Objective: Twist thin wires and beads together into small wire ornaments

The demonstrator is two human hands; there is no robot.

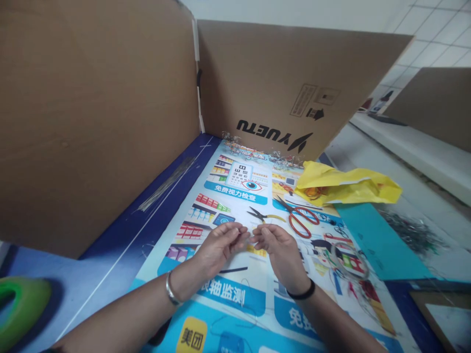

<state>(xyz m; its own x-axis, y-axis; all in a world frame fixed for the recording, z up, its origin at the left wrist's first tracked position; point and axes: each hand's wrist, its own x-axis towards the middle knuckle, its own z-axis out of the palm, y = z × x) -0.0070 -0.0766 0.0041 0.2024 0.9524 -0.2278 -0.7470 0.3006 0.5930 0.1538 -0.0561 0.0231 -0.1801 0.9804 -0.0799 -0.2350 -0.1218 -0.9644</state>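
Observation:
My left hand [227, 243] and my right hand [274, 245] are close together above a printed poster [235, 255], fingertips pinched and nearly touching. Whatever they hold, if anything, is too thin or small to make out. Just beyond the fingers lie pliers [270, 216] with yellow handles. Red-handled scissors [300, 218] rest to the right of the pliers, blades apart. Below my hands, a dark thin strip [234, 269] and faint bent wires [235, 321] lie on the poster.
Cardboard panels [257, 78] stand at the left and back. Straight wires [167, 184] lie at left, a coil of wire [349, 261] at right. A yellow bag [353, 184], a wire pile [412, 230] and a turquoise sheet [382, 240] sit further right. Green tape [25, 309] is lower left.

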